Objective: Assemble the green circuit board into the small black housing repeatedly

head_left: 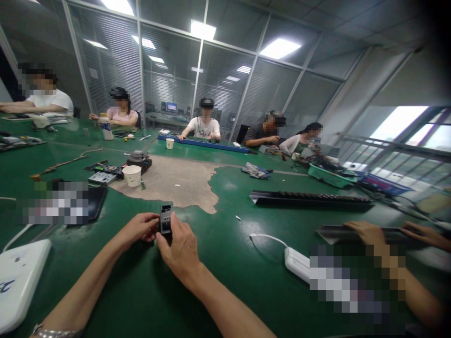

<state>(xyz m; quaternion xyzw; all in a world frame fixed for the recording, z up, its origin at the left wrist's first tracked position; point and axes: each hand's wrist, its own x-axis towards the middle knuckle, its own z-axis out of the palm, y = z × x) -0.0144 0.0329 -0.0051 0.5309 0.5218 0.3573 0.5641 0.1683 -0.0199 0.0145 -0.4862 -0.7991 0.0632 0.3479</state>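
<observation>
A small grey-and-black boxy part (165,218) stands upright just above the green table (225,263), held between both my hands. My left hand (139,227) pinches its left side with curled fingers. My right hand (179,249) closes on its right side and lower end, thumb against the part. Both forearms reach in from the bottom edge of the view.
A white device (17,281) lies at bottom left, a white power strip (298,263) with cable at right. A co-worker's hands (366,232) rest on a long dark rail at right. A paper cup (133,176) and parts sit ahead; several people sit along the far side.
</observation>
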